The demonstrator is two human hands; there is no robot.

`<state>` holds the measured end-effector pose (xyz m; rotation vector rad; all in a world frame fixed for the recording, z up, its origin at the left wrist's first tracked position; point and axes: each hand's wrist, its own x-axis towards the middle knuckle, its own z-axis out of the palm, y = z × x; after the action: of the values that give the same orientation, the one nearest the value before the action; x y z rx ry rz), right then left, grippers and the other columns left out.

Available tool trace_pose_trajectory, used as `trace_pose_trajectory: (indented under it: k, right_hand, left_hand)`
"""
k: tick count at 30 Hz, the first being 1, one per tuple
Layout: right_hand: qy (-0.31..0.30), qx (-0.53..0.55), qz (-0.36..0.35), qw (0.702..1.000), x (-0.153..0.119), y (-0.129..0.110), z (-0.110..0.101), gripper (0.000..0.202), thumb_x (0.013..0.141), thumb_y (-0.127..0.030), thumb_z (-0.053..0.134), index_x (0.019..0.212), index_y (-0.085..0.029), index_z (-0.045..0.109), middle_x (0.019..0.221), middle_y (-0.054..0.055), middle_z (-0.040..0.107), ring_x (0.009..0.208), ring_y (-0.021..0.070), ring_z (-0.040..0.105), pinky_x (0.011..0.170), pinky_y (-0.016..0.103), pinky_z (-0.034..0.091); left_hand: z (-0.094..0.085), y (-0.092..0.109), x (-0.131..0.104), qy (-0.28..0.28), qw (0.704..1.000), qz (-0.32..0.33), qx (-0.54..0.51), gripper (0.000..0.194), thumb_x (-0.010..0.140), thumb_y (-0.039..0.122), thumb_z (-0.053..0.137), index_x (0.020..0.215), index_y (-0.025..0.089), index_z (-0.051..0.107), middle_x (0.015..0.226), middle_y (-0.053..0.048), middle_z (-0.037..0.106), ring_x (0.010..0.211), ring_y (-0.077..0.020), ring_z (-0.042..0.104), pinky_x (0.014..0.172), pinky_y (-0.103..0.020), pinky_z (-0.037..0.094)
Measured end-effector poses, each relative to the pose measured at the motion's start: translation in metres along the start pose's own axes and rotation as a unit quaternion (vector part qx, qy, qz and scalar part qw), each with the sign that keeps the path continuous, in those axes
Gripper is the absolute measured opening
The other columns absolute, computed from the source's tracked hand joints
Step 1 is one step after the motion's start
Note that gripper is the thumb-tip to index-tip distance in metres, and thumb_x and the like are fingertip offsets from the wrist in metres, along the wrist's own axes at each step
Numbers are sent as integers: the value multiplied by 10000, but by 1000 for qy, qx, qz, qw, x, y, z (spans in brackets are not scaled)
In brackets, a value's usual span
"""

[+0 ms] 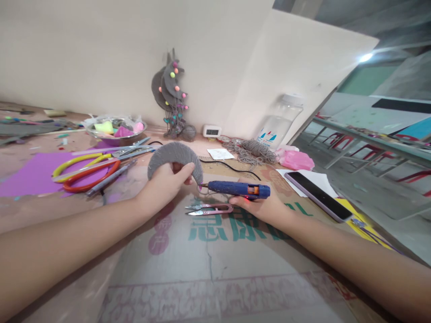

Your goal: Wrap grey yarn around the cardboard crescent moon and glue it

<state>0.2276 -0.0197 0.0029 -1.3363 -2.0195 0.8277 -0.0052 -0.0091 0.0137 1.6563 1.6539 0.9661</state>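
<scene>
A grey crescent wrapped in yarn (177,154) is pinched between the thumb and fingers of my left hand (174,179). Its right tip meets the nozzle of a blue glue gun (235,189), or lies just beside it. My right hand (261,204) is wrapped around the gun, whose handle is hidden; a small red light glows on its side. Thread snips (210,209) with pink handles lie on the cardboard (188,269) below the gun. A bit of pink shows near the nozzle, too small to make out.
Scissors with yellow and red handles (90,172) lie on purple sheets (27,172) at left, near a metal bowl (114,139). Grey yarn (257,151), a water bottle (281,121) and a phone (318,196) stand or lie right. Crescents with pompoms (173,89) hang behind.
</scene>
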Motion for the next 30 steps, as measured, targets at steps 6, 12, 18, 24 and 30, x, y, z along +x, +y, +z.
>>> trace_pose_trajectory:
  k: [6, 12, 18, 24, 30]
  right_hand:
    - [28, -12, -2, 1000, 0, 0, 1, 263, 698, -439, 667, 795, -196, 637, 725, 16, 682, 697, 172, 646, 633, 265, 539]
    - [41, 11, 1, 999, 1, -2, 2, 301, 668, -437, 677, 815, -175, 653, 732, 30, 692, 703, 188, 652, 642, 291, 550]
    - [52, -13, 11, 998, 2, -4, 1, 257, 659, -426, 680, 734, -184, 640, 711, 27, 690, 690, 192, 651, 627, 288, 550]
    - [52, -21, 12, 998, 2, -3, 1, 248, 680, -429, 677, 769, -198, 661, 746, 26, 706, 737, 212, 669, 649, 298, 558]
    - [47, -17, 24, 998, 3, -4, 1, 258, 704, -429, 674, 866, -229, 681, 859, 30, 724, 838, 235, 676, 713, 330, 566]
  left_hand:
    - [0, -1, -1, 2, 1000, 1, -7, 388, 805, 462, 461, 573, 197, 623, 498, 18, 536, 500, -148, 435, 551, -252, 327]
    - [1, -4, 0, 1, 1000, 10, -11, 403, 803, 482, 450, 596, 192, 638, 537, 5, 590, 492, -152, 464, 552, -258, 348]
    - [1, -3, 0, -2, 999, 17, -27, 403, 792, 473, 447, 566, 189, 624, 555, -6, 609, 518, -151, 487, 582, -258, 370]
    - [1, -3, 1, -12, 999, 13, -37, 409, 803, 476, 449, 570, 187, 620, 601, -6, 631, 581, -163, 532, 607, -249, 383]
    - [1, -1, 1, -8, 999, 15, -49, 383, 802, 449, 464, 544, 192, 584, 612, -4, 643, 622, -165, 547, 647, -243, 393]
